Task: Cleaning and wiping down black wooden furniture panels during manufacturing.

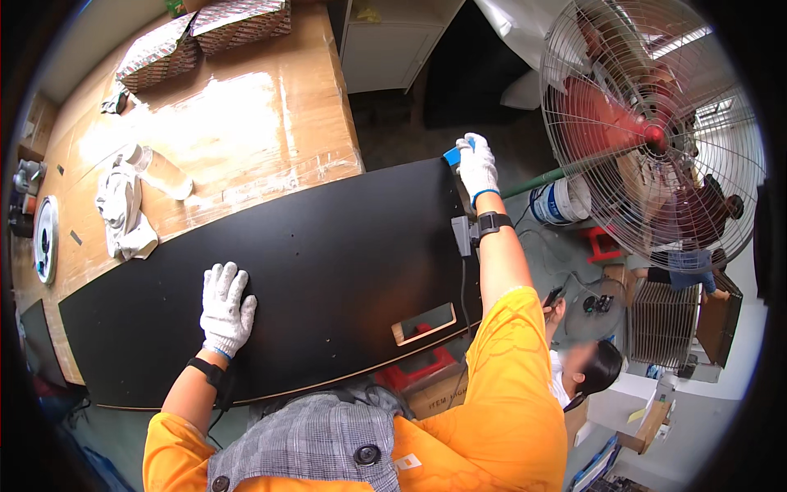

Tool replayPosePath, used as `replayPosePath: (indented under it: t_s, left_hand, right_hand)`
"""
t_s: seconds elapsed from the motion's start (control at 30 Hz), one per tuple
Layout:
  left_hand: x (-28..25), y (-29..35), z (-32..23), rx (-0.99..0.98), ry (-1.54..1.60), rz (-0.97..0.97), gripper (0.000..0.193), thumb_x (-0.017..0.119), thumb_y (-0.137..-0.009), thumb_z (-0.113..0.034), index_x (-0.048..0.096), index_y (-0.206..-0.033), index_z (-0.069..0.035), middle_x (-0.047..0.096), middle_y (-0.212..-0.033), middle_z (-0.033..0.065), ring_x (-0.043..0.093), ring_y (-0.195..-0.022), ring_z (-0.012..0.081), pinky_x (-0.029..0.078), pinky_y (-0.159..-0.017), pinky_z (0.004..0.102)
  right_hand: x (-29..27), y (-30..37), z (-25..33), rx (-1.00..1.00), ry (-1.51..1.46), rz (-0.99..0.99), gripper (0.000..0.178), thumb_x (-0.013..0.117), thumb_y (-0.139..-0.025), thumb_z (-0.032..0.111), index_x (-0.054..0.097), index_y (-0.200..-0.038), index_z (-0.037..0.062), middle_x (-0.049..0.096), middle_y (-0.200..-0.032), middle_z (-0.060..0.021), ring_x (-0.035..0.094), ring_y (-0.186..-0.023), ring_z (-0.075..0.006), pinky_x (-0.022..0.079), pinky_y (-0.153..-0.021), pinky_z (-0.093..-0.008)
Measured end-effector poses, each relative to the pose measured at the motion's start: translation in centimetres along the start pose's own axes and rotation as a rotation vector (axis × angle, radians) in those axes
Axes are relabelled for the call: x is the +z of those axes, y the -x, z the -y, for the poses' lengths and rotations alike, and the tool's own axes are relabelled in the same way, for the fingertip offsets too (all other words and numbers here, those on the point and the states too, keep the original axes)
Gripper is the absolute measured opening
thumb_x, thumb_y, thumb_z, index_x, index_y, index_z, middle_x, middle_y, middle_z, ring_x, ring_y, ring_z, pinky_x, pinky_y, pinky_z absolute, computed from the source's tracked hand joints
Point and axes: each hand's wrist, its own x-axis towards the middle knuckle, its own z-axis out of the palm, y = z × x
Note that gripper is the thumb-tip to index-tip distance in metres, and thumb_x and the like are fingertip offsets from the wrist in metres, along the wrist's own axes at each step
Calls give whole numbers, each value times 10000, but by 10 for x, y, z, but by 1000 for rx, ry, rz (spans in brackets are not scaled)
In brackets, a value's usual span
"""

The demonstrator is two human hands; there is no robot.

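A long black board point(279, 287) with small holes lies in front of me, its far side over the cardboard-covered table. My left hand point(225, 307), in a white knit glove, rests flat on the board's left half with its fingers stretched out. At the far right corner of the board is my right hand point(477, 168), gloved alike, with its fingers closed on a small blue thing point(452, 156) at the board's edge. My hand hides most of that blue thing, so its kind does not show. Near the board's right end is a rounded rectangular cutout point(423, 325).
On the cardboard-covered table point(311, 98) lie a clear bottle point(164, 172), a crumpled white cloth point(123, 209) and patterned boxes point(242, 25). A large caged fan point(653, 135) stands at right, near a white bucket point(561, 200). Another person point(590, 369) holds a phone at lower right.
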Motion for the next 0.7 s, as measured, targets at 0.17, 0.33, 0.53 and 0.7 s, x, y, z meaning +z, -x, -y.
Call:
replayPosePath:
  t_s: [0.17,0.33,0.53,0.7]
  left_hand:
    - [1,-1,3,13,-6,-17,461,642,-790,-163,561,-1233,-64,480,-1347,165,386,-1295,407,253,-1117,518]
    - [3,0,3,22,-17,-21,442,622,-821,-164,553,-1243,-56,474,-1356,172,375,-1306,409,250,-1118,515]
    - [6,4,6,55,-46,-12,442,581,-873,-180,513,-1293,-61,437,-1399,164,338,-1339,390,228,-1129,502]
    - [7,4,4,65,-37,-21,425,560,-885,-173,506,-1291,-59,432,-1399,169,343,-1330,392,230,-1126,498]
  right_hand:
    - [-33,34,-16,-18,151,145,459,543,-879,428,533,-1237,141,607,-1172,-167,555,-1120,-358,448,-933,-443]
    - [-76,105,-54,-4,213,226,432,536,-890,377,522,-1244,130,608,-1159,-189,564,-1098,-366,450,-922,-442]
    - [-122,197,-97,123,228,256,429,518,-901,374,515,-1255,131,619,-1139,-185,587,-1054,-370,459,-897,-441]
    - [-153,246,-138,79,258,286,410,521,-897,356,530,-1228,116,601,-1161,-190,571,-1080,-372,455,-906,-444]
